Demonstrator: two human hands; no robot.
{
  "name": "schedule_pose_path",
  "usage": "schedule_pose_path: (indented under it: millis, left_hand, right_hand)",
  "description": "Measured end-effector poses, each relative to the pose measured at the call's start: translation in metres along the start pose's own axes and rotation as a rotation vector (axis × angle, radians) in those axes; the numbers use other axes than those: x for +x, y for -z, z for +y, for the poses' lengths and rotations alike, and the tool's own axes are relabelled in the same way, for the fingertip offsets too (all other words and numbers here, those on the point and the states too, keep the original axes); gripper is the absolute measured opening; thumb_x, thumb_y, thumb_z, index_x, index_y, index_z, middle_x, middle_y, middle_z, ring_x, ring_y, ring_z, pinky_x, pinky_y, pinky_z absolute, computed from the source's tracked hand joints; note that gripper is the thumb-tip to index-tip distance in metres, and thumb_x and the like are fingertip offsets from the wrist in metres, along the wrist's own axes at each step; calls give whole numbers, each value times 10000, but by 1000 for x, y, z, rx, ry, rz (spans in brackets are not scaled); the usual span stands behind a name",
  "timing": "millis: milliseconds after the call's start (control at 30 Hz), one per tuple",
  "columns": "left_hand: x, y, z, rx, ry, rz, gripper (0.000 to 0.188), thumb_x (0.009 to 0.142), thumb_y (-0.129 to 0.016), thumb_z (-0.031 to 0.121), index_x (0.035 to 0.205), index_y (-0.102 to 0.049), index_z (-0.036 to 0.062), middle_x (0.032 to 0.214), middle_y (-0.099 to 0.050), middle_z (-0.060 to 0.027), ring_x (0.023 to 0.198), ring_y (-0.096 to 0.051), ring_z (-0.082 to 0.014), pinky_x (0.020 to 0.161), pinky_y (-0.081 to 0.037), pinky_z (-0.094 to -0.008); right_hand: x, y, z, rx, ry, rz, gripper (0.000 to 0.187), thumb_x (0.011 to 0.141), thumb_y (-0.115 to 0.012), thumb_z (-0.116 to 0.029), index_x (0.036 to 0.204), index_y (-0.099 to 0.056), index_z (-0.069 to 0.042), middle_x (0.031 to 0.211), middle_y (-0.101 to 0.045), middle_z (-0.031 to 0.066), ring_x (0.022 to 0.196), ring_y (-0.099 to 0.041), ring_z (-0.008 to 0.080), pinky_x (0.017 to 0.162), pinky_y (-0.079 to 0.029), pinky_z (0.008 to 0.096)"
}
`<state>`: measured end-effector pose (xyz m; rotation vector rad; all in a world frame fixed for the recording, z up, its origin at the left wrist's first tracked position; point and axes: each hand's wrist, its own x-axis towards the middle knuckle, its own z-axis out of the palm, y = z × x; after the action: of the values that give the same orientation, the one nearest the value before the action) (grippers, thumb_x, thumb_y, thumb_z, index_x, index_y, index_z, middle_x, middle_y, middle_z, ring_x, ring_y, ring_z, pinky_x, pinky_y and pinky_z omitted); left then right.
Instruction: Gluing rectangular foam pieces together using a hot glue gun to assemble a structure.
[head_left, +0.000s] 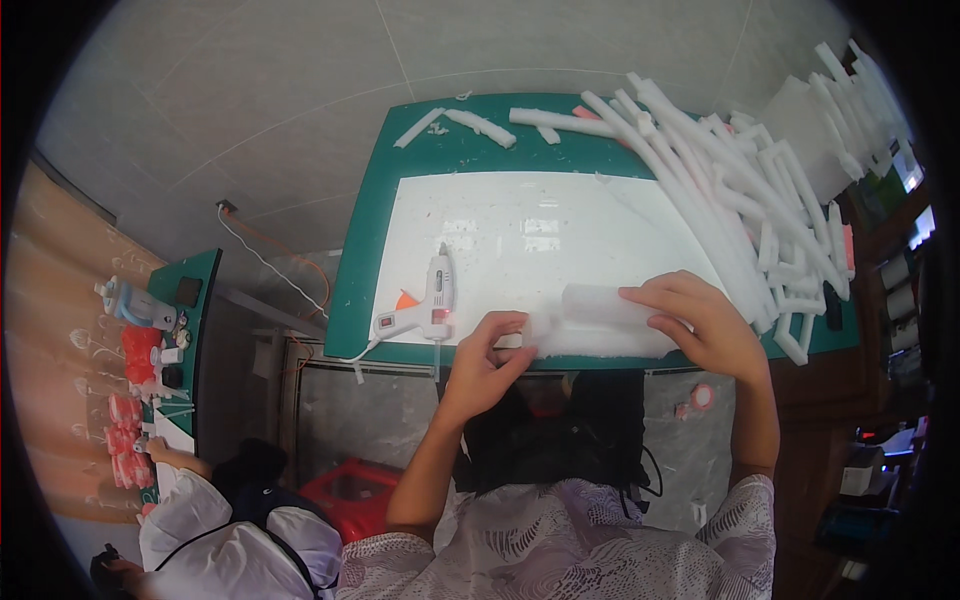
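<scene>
My right hand [700, 322] is closed on a short white foam piece [592, 303], gripping its right end between thumb and fingers. My left hand [490, 362] pinches a small pale foam piece [538, 328] at its fingertips, near the front edge of the white board [480, 205]. Under the right hand's piece, a flat white foam strip [605, 344] lies along that edge. A white hot glue gun [438, 292] rests on the board to the left of my left hand, with its nozzle pointing away and a clear glue stick at its rear.
Long white foam strips and frames [720, 190] are heaped along the right side of the green table [365, 215]. Foam scraps [480, 127] lie at its far edge. At the left, another person [235, 525] works at a second green table [205, 300].
</scene>
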<state>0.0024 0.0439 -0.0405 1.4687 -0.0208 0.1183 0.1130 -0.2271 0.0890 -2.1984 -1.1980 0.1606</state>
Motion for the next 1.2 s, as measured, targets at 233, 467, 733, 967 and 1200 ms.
schedule_pose_path:
  millis: [233, 467, 733, 967, 1200]
  left_hand:
    - [2, -6, 13, 12, -27, 13, 360, 882, -660, -33, 1220, -542, -63, 1169, -582, -128, 1123, -574, -161, 886, -571, -273]
    - [3, -6, 15, 53, -35, -1, 370, 886, -666, 2, 1233, -547, -40, 1162, -588, -129, 1139, -564, -179, 887, -572, -292]
    - [0, -10, 33, 229, -16, -23, 603, 904, -617, -8, 1465, -420, 89, 1177, -572, -139, 1122, -563, -203, 876, -549, -311]
    - [5, -8, 29, 444, -154, -178, 575, 898, -631, -8, 1441, -453, 61, 1202, -554, -105, 1068, -547, -204, 833, -533, -265]
    - [5, 1, 16, 314, -11, -89, 578, 897, -610, -54, 1441, -434, 31, 1385, -495, -127, 1183, -531, -214, 915, -509, -283]
  right_hand:
    - [7, -8, -5, -26, 37, -25, 415, 874, -619, -17, 1278, -640, -107, 1062, -630, 131, 983, -587, 310, 890, -471, 375]
    - [10, -14, -9, -53, 44, -49, 415, 874, -616, -13, 1270, -643, -132, 1063, -624, 124, 991, -577, 308, 897, -470, 379]
    - [9, -20, -10, -146, 43, -53, 462, 845, -637, 6, 1277, -648, -157, 1071, -625, 123, 993, -579, 307, 887, -477, 386]
    - [6, -18, -2, -174, 62, -93, 479, 849, -649, -40, 1314, -618, -149, 1079, -620, 132, 1008, -572, 325, 913, -465, 400]
    - [-18, 33, 16, -48, 13, 205, 449, 902, -608, -136, 1335, -567, -25, 1325, -595, 133, 1220, -552, 275, 1045, -407, 397]
